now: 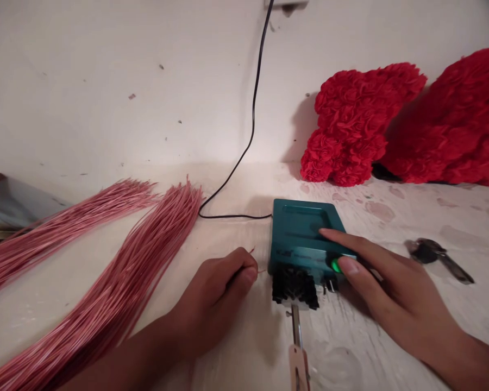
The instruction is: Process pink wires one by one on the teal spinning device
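Note:
A teal device (305, 228) with a green lit button (336, 265) sits on the table. Black toothed parts (295, 288) and a metal rod (296, 326) with a pinkish handle (299, 366) project from its front. My right hand (395, 298) rests on it with fingers apart, the thumb by the green button and the index finger on top. Left of the device, my left hand (224, 293) is closed in a pinch; thin pink strands (251, 251) poke out past its fingers. Their other ends are hidden by the hand.
Two bundles of pink strands, one farther back (81, 217) and one nearer (134, 266), lie at left. A black cord (253, 108) runs from the device up the wall. Red flower clusters (354, 119) stand at the back right. A dark metal tool (436, 255) lies at right.

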The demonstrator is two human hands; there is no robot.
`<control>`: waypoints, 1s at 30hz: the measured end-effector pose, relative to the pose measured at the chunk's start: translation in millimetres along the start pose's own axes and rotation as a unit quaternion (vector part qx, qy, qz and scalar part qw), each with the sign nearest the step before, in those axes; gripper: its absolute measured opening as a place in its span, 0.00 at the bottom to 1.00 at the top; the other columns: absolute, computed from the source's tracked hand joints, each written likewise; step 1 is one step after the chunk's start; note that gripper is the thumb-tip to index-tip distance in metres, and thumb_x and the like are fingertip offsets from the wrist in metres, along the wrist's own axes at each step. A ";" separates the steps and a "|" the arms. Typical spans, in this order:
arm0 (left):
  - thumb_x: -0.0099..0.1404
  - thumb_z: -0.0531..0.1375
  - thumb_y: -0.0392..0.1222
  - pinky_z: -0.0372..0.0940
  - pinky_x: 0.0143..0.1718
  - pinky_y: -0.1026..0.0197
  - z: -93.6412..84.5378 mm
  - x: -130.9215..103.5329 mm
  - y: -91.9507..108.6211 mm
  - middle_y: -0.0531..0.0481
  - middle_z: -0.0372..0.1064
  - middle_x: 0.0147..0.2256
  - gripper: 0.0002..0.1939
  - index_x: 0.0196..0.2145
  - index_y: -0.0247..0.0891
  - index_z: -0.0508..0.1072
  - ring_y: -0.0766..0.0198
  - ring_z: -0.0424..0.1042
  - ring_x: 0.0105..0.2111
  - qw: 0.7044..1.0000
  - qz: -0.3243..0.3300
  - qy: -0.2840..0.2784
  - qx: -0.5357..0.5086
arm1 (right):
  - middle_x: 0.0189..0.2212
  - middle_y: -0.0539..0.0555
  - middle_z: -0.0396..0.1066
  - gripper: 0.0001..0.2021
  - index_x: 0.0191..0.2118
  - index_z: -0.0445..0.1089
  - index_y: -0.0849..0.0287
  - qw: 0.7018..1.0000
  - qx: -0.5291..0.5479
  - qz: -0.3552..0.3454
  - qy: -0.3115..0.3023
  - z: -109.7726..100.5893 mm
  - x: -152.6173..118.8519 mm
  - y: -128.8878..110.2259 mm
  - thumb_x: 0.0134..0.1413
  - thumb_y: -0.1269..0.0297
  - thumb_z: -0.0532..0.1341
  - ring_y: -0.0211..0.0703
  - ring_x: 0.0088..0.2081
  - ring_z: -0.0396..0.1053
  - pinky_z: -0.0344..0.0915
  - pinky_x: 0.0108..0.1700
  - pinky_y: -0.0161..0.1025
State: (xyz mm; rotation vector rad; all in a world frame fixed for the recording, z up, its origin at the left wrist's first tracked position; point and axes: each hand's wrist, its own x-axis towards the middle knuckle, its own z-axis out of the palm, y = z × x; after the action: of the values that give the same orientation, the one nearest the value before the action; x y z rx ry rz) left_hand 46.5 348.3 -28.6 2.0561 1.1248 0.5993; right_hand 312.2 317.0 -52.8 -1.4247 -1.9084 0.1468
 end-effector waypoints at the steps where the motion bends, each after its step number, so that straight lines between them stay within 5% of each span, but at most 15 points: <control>1: 0.74 0.47 0.41 0.53 0.29 0.65 0.6 0.1 -0.1 0.59 0.58 0.25 0.13 0.30 0.39 0.60 0.69 0.58 0.26 1.000 -0.002 -0.001 0.010 | 0.31 0.53 0.78 0.18 0.56 0.68 0.54 1.000 -0.004 -0.007 -0.002 -0.1 0.1 0.2 0.66 0.56 0.53 0.41 0.23 0.73 0.67 0.20 0.35; 6: 0.72 0.48 0.39 0.51 0.27 0.64 4.4 1.7 -1.3 0.60 0.57 0.23 0.12 0.29 0.40 0.61 0.69 0.57 0.23 0.998 -0.001 0.001 0.061 | 0.26 0.50 0.76 0.16 0.52 0.69 0.54 1.000 -0.028 -0.010 0.009 -0.8 2.9 -2.4 0.65 0.54 0.55 0.38 0.18 0.69 0.66 0.19 0.33; 12: 0.71 0.48 0.38 0.50 0.27 0.63 7.7 2.3 -0.2 0.60 0.59 0.24 0.10 0.30 0.40 0.60 0.69 0.57 0.23 0.992 0.029 -0.059 0.105 | 0.22 0.47 0.73 0.15 0.50 0.70 0.54 0.999 -0.032 0.006 0.009 -0.9 2.3 -3.3 0.65 0.54 0.55 0.38 0.19 0.70 0.65 0.20 0.33; 30: 0.72 0.50 0.39 0.56 0.32 0.66 -3.4 9.8 7.5 0.58 0.59 0.27 0.12 0.29 0.38 0.62 0.69 0.58 0.29 0.988 -0.006 -0.096 -0.124 | 0.20 0.47 0.73 0.15 0.48 0.71 0.55 0.999 -0.028 0.005 0.019 -1.0 4.7 -5.5 0.64 0.54 0.54 0.36 0.17 0.69 0.65 0.17 0.30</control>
State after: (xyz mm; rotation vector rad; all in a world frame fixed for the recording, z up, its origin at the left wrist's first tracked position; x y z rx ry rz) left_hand 53.2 355.1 -20.1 1.8480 0.9027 0.4948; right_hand 308.0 318.6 -47.0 -1.4638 -1.8892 0.0711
